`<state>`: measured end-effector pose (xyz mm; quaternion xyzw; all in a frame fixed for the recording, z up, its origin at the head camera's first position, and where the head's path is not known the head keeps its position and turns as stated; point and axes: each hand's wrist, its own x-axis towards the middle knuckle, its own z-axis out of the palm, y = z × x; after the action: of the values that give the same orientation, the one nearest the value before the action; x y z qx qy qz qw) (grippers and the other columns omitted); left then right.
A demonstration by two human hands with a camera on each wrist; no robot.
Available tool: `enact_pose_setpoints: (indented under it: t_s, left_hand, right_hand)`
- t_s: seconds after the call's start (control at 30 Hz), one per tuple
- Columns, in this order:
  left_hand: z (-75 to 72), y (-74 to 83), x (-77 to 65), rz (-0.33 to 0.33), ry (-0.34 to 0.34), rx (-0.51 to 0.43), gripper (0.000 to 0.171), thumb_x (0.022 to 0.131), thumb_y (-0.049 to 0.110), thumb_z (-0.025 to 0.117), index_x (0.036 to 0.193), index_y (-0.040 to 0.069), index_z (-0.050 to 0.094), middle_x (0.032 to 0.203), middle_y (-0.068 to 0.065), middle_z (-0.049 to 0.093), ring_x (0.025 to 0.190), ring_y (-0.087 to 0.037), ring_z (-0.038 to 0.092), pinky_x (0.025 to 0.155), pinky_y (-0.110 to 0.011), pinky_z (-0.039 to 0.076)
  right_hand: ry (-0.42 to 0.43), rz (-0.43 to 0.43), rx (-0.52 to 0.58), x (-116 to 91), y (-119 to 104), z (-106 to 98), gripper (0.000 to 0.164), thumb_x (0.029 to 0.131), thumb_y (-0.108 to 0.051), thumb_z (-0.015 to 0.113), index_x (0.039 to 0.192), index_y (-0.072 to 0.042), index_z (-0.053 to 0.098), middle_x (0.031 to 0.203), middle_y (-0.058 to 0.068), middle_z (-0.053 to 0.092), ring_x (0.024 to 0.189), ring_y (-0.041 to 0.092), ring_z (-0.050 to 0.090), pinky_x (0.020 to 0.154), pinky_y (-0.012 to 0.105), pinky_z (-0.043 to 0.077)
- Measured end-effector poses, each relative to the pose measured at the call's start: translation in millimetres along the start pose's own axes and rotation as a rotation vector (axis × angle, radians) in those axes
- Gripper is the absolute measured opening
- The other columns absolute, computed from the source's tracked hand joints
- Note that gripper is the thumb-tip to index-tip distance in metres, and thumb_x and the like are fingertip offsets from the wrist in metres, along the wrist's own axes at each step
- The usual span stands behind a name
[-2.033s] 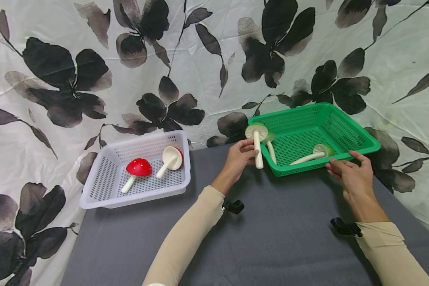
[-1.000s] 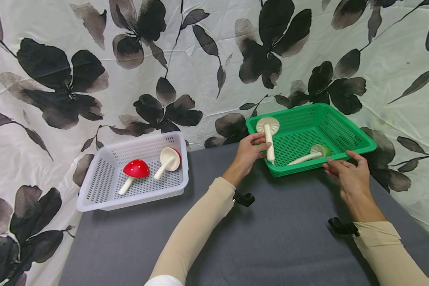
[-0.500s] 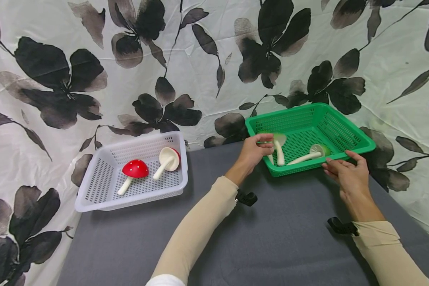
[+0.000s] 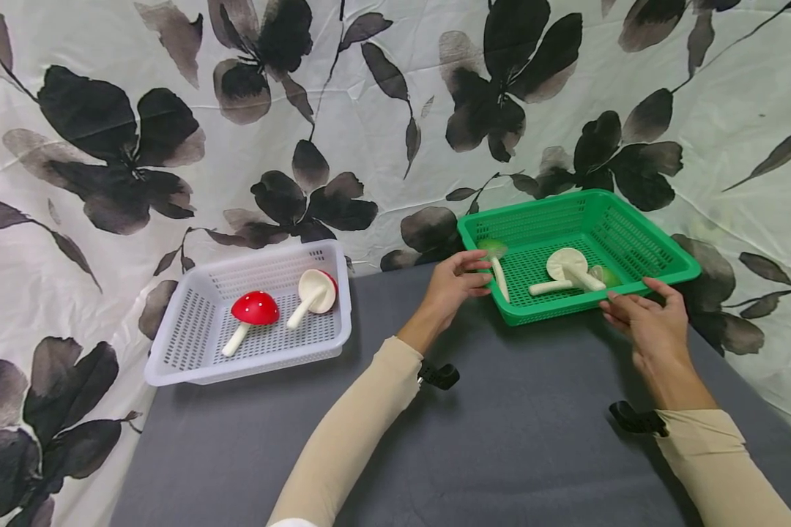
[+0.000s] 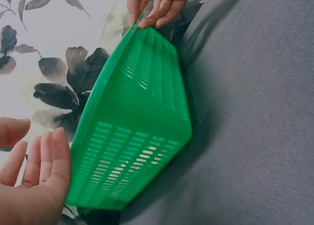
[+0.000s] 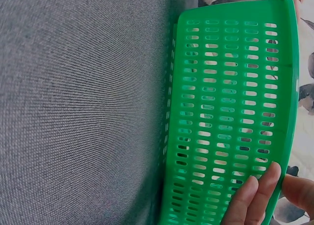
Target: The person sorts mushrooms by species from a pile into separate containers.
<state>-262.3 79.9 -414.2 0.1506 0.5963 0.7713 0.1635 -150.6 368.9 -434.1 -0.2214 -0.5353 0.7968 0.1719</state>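
Note:
My right hand (image 4: 652, 337) pinches the near rim of the green basket (image 4: 521, 316) toward its right end; the right wrist view has its fingers (image 6: 267, 185) against the slotted outer wall. At the basket's left end my left hand (image 4: 453, 287) is held with loosely bent fingers and nothing between them, as the left wrist view also shows. Inside the basket lie three toy mushrooms with pale stems. One green-capped mushroom (image 4: 499, 271) leans at the left. Another mushroom (image 4: 567, 263), pale underside up, lies across the stem of a third mushroom (image 4: 548, 288).
A white basket (image 4: 184, 373) on the left holds a red spotted toy mushroom (image 4: 255, 309) and a second red-capped one (image 4: 316, 291) showing its underside. Both baskets stand on a grey cloth-covered table (image 4: 501, 439), with a floral curtain (image 4: 395, 110) right behind.
My left hand brought a mushroom over the green basket's left edge and let go of it inside. That mushroom now rests toward the right, and the hand has drawn back slightly. My right hand stayed on the rim.

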Motion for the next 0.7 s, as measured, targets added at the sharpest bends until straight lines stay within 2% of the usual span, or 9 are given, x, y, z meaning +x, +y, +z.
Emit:
enact_pose_setpoints:
  t_s: [0.1,0.2,0.3,0.43,0.53,0.6,0.7]
  left_hand:
    - [-6.4,-0.4,-4.9,-0.004,0.006,-0.006,0.043,0.094,-0.003,0.068,0.136,0.007,0.062,0.128,-0.023,0.063,0.104,-0.031,0.069,0.085,-0.042,0.062]
    - [-12.6,-0.8,-9.2,-0.006,0.012,-0.016,0.045,0.095,-0.002,0.067,0.139,0.004,0.059,0.130,-0.025,0.062,0.097,-0.020,0.069,0.087,-0.045,0.062]
    - [-18.1,0.0,-13.8,-0.009,0.033,-0.034,0.045,0.094,-0.002,0.068,0.138,0.006,0.059,0.126,-0.021,0.065,0.099,-0.024,0.070,0.087,-0.048,0.061]
    - [-24.9,3.3,-21.8,-0.015,0.068,-0.052,0.040,0.095,0.000,0.067,0.134,0.012,0.062,0.120,-0.015,0.069,0.104,-0.031,0.070,0.081,-0.042,0.064]
    - [-29.7,5.4,-27.9,-0.014,0.080,-0.066,0.039,0.096,0.001,0.067,0.133,0.013,0.062,0.119,-0.014,0.070,0.102,-0.029,0.071,0.076,-0.037,0.064]
    - [-33.3,6.9,-32.2,-0.012,0.084,-0.076,0.040,0.096,0.001,0.067,0.134,0.012,0.061,0.120,-0.016,0.069,0.099,-0.026,0.072,0.075,-0.037,0.064]
    - [-39.4,10.1,-39.6,-0.017,0.086,-0.085,0.041,0.096,0.001,0.065,0.135,0.010,0.060,0.123,-0.018,0.068,0.098,-0.023,0.072,0.077,-0.038,0.064]
  right_hand:
    - [-0.005,0.005,0.004,1.7,-0.8,-0.4,0.078,0.086,-0.003,0.079,0.142,-0.025,0.030,0.091,0.000,0.070,0.071,0.015,0.076,0.064,0.027,0.063]
    - [-0.010,0.010,0.004,3.3,-1.6,-1.4,0.079,0.086,-0.002,0.079,0.143,-0.026,0.030,0.091,-0.001,0.071,0.071,0.016,0.076,0.063,0.027,0.063]
    - [-0.027,0.016,-0.001,4.1,-2.7,-3.1,0.080,0.086,-0.002,0.080,0.143,-0.026,0.029,0.091,-0.001,0.071,0.073,0.016,0.076,0.064,0.027,0.063]
    - [-0.071,0.012,0.017,4.8,-4.8,-6.4,0.079,0.086,0.000,0.079,0.142,-0.026,0.030,0.091,0.000,0.072,0.075,0.016,0.076,0.067,0.029,0.064]
    - [-0.097,0.008,0.007,3.9,-6.4,-10.5,0.077,0.087,0.001,0.077,0.143,-0.025,0.029,0.089,0.000,0.072,0.075,0.017,0.076,0.067,0.030,0.064]
    - [-0.111,0.008,-0.069,3.2,-7.9,-12.4,0.078,0.091,-0.003,0.074,0.148,-0.024,0.026,0.087,-0.003,0.071,0.072,0.015,0.076,0.065,0.028,0.063]
    - [-0.140,-0.026,-0.352,-0.1,-12.9,-12.3,0.081,0.099,-0.016,0.067,0.159,-0.020,0.015,0.082,-0.013,0.068,0.069,0.010,0.075,0.063,0.023,0.062]
